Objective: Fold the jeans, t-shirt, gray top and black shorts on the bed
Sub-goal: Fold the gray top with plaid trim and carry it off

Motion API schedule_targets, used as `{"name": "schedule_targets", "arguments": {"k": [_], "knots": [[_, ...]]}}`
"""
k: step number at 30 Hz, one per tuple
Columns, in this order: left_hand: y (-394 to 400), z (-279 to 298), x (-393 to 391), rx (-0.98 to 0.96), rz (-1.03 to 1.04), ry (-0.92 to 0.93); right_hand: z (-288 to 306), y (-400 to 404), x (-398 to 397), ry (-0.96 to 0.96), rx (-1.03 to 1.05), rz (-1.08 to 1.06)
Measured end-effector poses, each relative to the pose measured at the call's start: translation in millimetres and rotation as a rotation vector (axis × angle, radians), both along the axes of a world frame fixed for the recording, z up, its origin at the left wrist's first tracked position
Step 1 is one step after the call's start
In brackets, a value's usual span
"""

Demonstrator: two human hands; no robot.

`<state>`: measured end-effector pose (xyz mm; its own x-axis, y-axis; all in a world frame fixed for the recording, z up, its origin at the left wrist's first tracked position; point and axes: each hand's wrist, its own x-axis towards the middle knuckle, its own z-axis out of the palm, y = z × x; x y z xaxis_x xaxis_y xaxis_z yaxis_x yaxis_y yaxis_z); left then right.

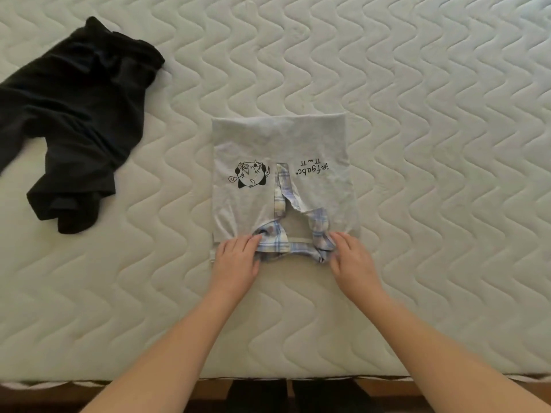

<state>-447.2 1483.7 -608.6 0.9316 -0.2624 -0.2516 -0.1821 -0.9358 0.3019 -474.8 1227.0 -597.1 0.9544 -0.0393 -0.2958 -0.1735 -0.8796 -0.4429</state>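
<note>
Directly ahead, a gray top [280, 174] lies folded into a neat rectangle on the bed [417, 114], near the edge closest to the person. Its fabric is pale heather gray with light wrinkles. It lies with the neckline toward the person, so the prints read upside down: a black cartoon figure [250, 174] on the left and a line of black handwritten-style lettering [313, 167] on the right. A blue and white plaid collar [293, 231] runs up the middle as a narrow placket and spreads across the near edge, bunched and rumpled.

Both hands rest at that near edge. The left hand [237, 259] lies palm down, its fingers [249, 242] close together, touching the left end of the collar. The right hand [353, 259] lies palm down at the right end, fingers [341, 239] slightly spread, thumb against the plaid cloth. Neither hand is pinching.

Well apart, at the far left of the bed, black shorts [77, 120] lie crumpled and unfolded, legs toward the near side.
</note>
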Motion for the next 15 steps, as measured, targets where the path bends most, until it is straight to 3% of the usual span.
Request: {"name": "schedule_targets", "arguments": {"k": [2, 4, 7, 10, 12, 15], "knots": [[-3, 4, 12, -0.030, 0.007, -0.018, 4, -4, 14, -0.035, 0.035, -0.119], [-5, 4, 22, -0.075, 0.003, 0.001, 3, -4, 27, 0.047, 0.072, -0.169], [-10, 0, 35, -0.121, -0.065, 0.075, -3, 3, 45, 0.120, 0.068, -0.102], [-11, -3, 40, -0.009, -0.221, 0.161, -9, 12, 59, 0.112, 0.032, 0.004], [-9, -4, 40, 0.018, -0.251, 0.151, -11, 14, 67, 0.097, -0.033, 0.047], [-8, -2, 41, -0.108, -0.194, 0.071, -13, 13, 77, 0.063, -0.102, 0.051]]}}
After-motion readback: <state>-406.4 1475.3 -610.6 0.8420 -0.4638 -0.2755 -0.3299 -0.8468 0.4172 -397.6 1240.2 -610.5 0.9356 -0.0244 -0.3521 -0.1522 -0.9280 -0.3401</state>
